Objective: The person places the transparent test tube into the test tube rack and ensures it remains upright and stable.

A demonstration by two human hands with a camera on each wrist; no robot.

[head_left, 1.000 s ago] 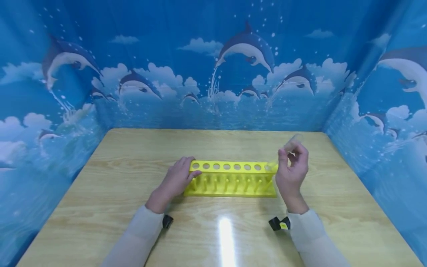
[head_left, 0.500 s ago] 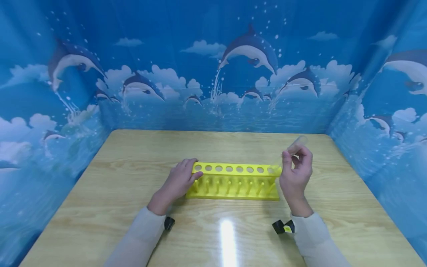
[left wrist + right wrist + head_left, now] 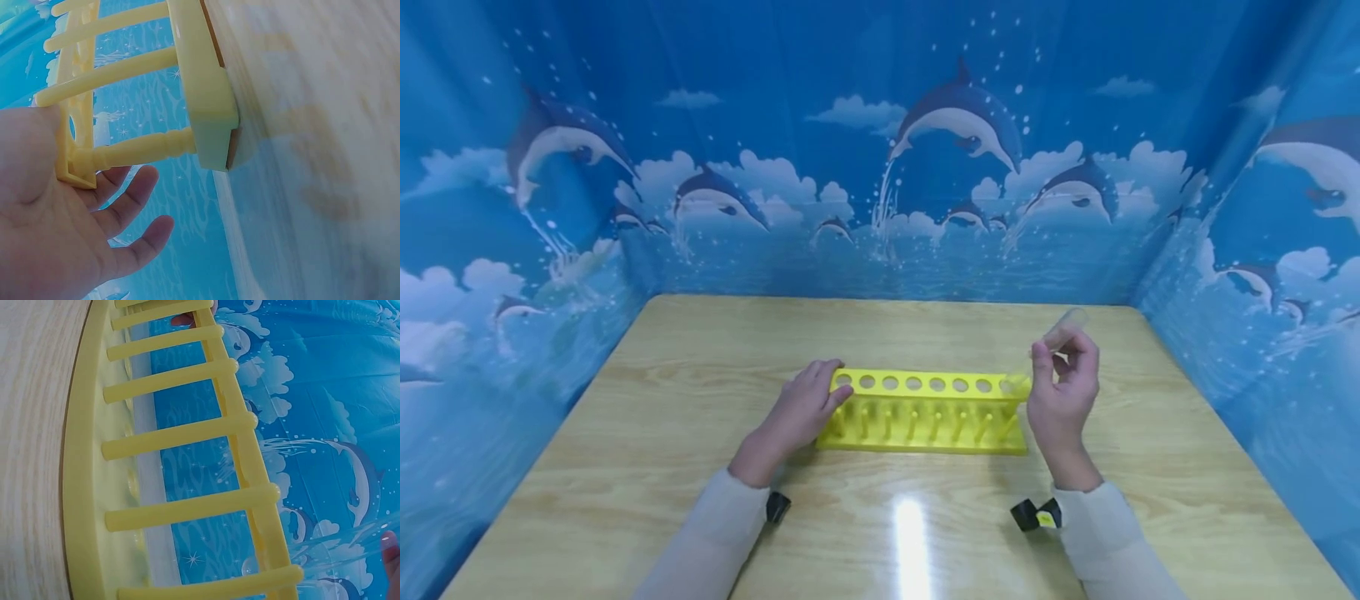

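Note:
A yellow test tube rack (image 3: 922,393) stands on the table, with a row of round holes along its top bar and a row of pegs below. My left hand (image 3: 805,404) grips the left end of the top bar, thumb in front and fingers behind. In the left wrist view the other fingers (image 3: 128,206) hang loose behind the end post. At the rack's right end my right hand (image 3: 1063,392) pinches a clear test tube (image 3: 1066,327) between thumb and fingers. The tube is tilted, and its lower end overlaps the rightmost hole. Part of it shows faintly in the right wrist view.
The wooden table (image 3: 737,333) carries the rack near its middle. Blue curtains (image 3: 880,258) printed with dolphins enclose the back and both sides. A bright light reflection (image 3: 912,546) lies on the front of the table.
The head view has shifted a little. The tilted test tube's lower end has moved slightly right over the rack's end hole. My left hand keeps its grip on the rack.

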